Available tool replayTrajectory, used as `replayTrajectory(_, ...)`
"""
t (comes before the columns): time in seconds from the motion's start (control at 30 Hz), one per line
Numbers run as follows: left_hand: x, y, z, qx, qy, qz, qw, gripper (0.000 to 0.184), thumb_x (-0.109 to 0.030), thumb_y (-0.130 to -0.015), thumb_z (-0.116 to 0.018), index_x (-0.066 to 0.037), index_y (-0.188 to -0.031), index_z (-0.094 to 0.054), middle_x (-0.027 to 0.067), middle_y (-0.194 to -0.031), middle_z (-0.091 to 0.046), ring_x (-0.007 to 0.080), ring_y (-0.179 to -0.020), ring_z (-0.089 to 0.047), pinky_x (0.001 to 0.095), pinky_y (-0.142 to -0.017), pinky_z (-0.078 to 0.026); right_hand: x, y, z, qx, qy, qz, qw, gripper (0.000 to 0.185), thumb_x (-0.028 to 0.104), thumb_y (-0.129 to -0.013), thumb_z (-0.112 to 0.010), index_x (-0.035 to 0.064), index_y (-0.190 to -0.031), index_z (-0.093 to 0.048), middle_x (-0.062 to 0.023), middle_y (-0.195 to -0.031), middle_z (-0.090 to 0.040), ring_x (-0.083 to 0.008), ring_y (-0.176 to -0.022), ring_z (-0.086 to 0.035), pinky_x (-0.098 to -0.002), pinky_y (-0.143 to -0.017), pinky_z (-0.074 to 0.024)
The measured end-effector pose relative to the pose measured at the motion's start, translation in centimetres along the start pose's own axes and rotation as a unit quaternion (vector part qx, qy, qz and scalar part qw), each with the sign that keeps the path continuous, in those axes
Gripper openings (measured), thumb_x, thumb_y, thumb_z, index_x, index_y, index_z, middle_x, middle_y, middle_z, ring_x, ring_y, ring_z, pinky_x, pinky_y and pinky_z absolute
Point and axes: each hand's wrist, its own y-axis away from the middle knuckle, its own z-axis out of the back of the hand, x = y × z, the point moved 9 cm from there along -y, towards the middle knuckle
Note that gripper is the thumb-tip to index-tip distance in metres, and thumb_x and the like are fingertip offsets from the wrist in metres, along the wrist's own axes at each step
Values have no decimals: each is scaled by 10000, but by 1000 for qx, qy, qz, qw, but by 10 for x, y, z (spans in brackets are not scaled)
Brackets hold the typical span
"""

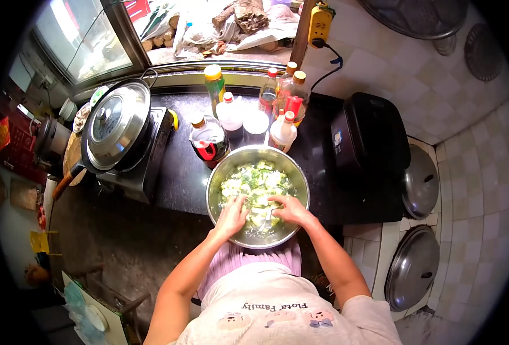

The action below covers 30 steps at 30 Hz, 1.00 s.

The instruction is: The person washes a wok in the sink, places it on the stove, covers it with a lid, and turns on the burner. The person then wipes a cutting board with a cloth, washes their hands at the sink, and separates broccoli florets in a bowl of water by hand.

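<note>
A large metal bowl [216, 172] holds chopped pale-green vegetable pieces [259, 179], which look wet and seem to lie in water. My left hand [233, 215] reaches into the bowl from the near left, its fingers stretched out and touching the pieces. From the near right, my right hand [291, 209] is also in the bowl, with its fingers and thumb apart among the vegetables. Nothing is visibly gripped in either hand, though some fingertips are hidden by the pieces. The bowl stands at the near edge of the black countertop [177, 167], close to my body.
Behind the bowl stand several bottles, among them a dark sauce jug [208, 141] and a white bottle [283, 133]. A lidded wok [116, 123] sits on a stove [134, 178] at the left. To the right is a black appliance [372, 138], with metal lids [414, 267] beyond it.
</note>
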Motion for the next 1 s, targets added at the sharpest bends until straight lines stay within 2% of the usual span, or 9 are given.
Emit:
replayTrajectory(0.13, -14, 12, -13, 92, -4, -66, 994, 304, -142, -822, -575, -71, -1117, -597, 262, -1163, -542, 388, -1043, -556, 419, -884, -451, -40, -31, 28, -139, -64, -168, 974, 285, 111, -772, -544, 66, -1029, -657, -214, -945, -646, -372, -933, -612, -403, -839, -480)
replayTrajectory(0.23, -8, 7, -10, 74, 53, 22, 996, 244, -138, -832, -513, -44, -1020, -637, 212, -900, -644, 350, -906, -622, 412, -824, -468, -28, -52, 21, -242, 38, -53, 968, 234, 90, -769, -536, 50, -965, -659, -210, -887, -637, -386, -902, -613, -426, -814, -484)
replayTrajectory(0.33, 8, 6, -16, 43, 39, 34, 998, 251, -140, -829, -516, -48, -1029, -636, 220, -936, -637, 365, -909, -615, 402, -822, -470, -12, -53, -21, -20, 140, -120, 983, 168, 134, -741, -612, 17, -861, -628, -221, -875, -624, -401, -856, -611, -456, -763, -493)
replayTrajectory(0.37, 8, 8, -11, 7, 31, 29, 999, 242, -139, -829, -548, -41, -1034, -633, 203, -922, -649, 339, -872, -635, 385, -795, -486, 3, -44, -21, -44, 120, -65, 990, 216, 188, -733, -671, 3, -838, -633, -185, -778, -633, -332, -744, -641, -412, -681, -509)
replayTrajectory(0.47, 11, 14, -5, -53, 152, 80, 984, 250, -143, -818, -599, -27, -1038, -629, 160, -912, -664, 268, -807, -650, 355, -747, -504, -36, -31, -43, -50, -230, -163, 958, 237, 222, -743, -708, 7, -817, -643, -96, -685, -614, -196, -643, -617, -323, -576, -488)
replayTrajectory(0.5, 12, 9, -9, -50, 180, 54, 981, 302, -156, -817, -654, 6, -1068, -610, 116, -852, -660, 171, -763, -635, 312, -666, -512, -21, -22, -41, 11, -366, -206, 907, 172, 204, -796, -704, 65, -876, -639, 34, -720, -584, -51, -589, -520, -197, -519, -407)
replayTrajectory(0.6, 5, 9, -30, 7, 428, 144, 892, 307, -166, -823, -679, 29, -1044, -594, 90, -807, -638, 126, -756, -620, 272, -616, -503, -12, -10, -41, 13, -445, -226, 867, 160, 193, -815, -696, 67, -892, -636, 27, -723, -587, -41, -577, -504, -172, -501, -376)
replayTrajectory(0.87, 17, -8, -40, -31, 352, 85, 932, 155, -122, -847, -653, 1, -899, -575, 47, -712, -602, 92, -568, -569, 209, -468, -439, 19, 8, -40, 5, -616, -216, 758, 138, 114, -869, -617, -8, -932, -612, -92, -835, -654, -150, -715, -642, -249, -668, -539)
replayTrajectory(1.0, 10, -3, -43, -39, 473, 155, 867, 81, -101, -874, -604, -20, -879, -600, 40, -746, -622, 92, -600, -568, 201, -511, -456, 6, 9, -57, -65, -697, -172, 693, 124, 100, -882, -593, -2, -953, -587, -96, -865, -646, -175, -755, -645, -274, -692, -544)
